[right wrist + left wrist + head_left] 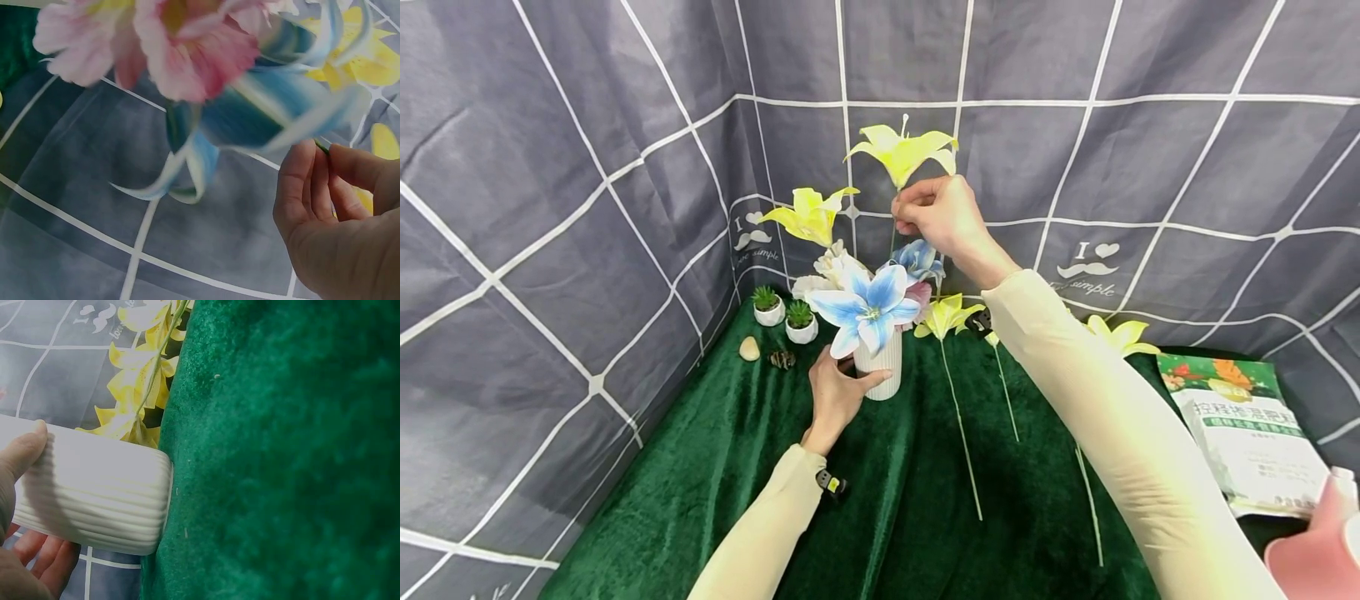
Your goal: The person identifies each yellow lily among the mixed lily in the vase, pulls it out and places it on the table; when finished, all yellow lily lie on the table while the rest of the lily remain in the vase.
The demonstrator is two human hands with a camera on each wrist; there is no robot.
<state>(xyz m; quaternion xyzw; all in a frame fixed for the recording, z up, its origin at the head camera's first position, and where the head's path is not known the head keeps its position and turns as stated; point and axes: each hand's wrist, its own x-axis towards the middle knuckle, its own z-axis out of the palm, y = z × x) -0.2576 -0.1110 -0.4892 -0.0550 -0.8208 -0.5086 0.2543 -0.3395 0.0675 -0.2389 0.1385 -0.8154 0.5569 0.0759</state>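
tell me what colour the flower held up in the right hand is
Yellow: the flower pinched by the right hand, clearest in the head view.

You see two hands, one white vase [880, 367], two small potted plants [768, 306], one printed bag [1247, 433], and three loose yellow flowers [946, 317] on the cloth.

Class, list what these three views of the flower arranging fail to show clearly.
- Vase mouth: head view, hidden by blue lily.
- Bag print: head view, too small to read.
- Pink object: head view, cut by the corner.
- Pink bloom: right wrist view, blurred, cut by the top edge.
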